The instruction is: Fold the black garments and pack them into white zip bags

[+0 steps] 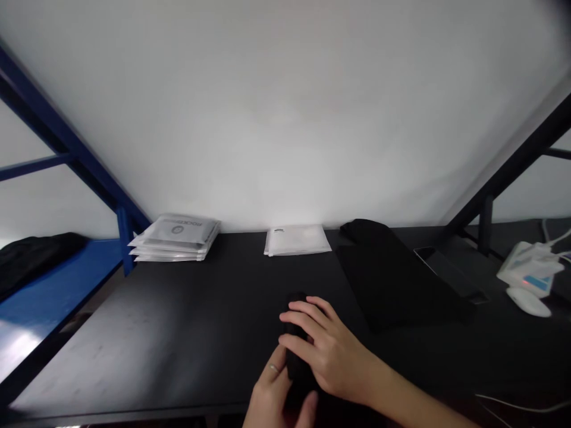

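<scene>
Near the front edge of the black table, a narrow black bundle, apparently folded or rolled cloth, lies between my two hands. My right hand rests over it from the right, its fingers curved across the top. From below and the left, my left hand, with a ring on one finger, grips its lower part; some of its fingers are hidden under the bundle. Right of my hands, a larger piece of black cloth is spread on the table.
A stack of white plastic zip pouches sits at the back left, with more white pouches at the back middle. At the right are a phone, a white power strip with cables and a white mouse. Blue metal frames flank the table.
</scene>
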A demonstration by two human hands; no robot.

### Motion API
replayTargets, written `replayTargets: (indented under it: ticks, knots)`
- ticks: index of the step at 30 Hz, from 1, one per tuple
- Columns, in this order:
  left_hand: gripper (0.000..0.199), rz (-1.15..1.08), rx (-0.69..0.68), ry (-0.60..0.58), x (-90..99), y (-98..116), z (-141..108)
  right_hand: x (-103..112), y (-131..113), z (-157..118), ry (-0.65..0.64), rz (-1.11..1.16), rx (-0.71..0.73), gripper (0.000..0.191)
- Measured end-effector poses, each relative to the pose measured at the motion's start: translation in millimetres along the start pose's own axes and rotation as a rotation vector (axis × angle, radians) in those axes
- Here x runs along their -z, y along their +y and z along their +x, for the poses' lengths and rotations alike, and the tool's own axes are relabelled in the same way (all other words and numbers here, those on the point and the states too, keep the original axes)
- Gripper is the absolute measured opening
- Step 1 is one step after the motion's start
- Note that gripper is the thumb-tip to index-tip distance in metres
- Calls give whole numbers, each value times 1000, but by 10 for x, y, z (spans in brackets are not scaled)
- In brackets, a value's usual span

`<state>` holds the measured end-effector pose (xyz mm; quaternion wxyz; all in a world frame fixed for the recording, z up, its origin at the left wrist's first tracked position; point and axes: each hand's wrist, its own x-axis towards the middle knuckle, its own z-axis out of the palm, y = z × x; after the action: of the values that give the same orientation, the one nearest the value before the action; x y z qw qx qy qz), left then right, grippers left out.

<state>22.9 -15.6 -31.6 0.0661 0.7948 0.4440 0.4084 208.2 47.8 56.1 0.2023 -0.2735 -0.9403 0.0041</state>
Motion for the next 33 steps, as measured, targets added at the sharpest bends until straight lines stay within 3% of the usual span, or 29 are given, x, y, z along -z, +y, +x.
replayTargets:
  ticks: [3,6,12,17,20,24,26,30,33]
  knots:
    - [37,-148,198,71,90,-13,1,-17,-25,-60,-24,59,-97,50]
    - [26,-277,311,49,160,55,128,41,-43,-146,-97,119,-161,49]
    - [46,-257,250,6,108,146,259,133,67,-154,-127,101,-78,37]
    - [50,-273,245,-37,68,116,212,-8,210,-96,-60,95,-48,20]
    - [52,-248,262,32,29,125,207,-64,202,-74,-62,72,-85,21]
    - [49,-187,248,115,-7,130,201,10,134,-116,-95,57,-57,36]
    - [46,-169,231,81,3,126,204,42,108,-185,-167,97,-22,49]
    - [45,-213,268,65,42,109,242,-26,69,-373,-302,172,-56,95]
    - [50,-290,297,6,85,81,301,-113,33,-501,-318,153,-88,106]
